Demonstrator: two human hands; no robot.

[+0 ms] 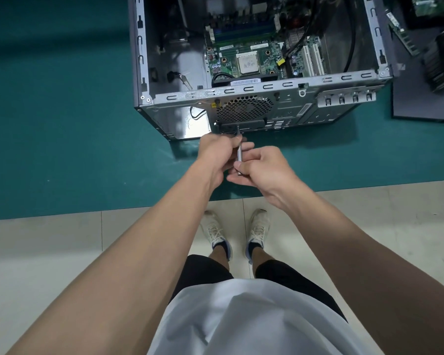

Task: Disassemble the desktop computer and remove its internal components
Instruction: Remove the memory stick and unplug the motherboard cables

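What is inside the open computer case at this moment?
Inside the case: a green motherboard with a bare processor, white expansion slots and black cables. The left bay looks mostly bare metal. The top of the interior is blurred and cropped.

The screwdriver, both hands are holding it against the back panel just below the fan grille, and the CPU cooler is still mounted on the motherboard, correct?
Not quite. The head view shows the bare CPU exposed on the motherboard, with no cooler mounted. The rest holds: both the left hand and right hand hold the screwdriver below the fan grille.
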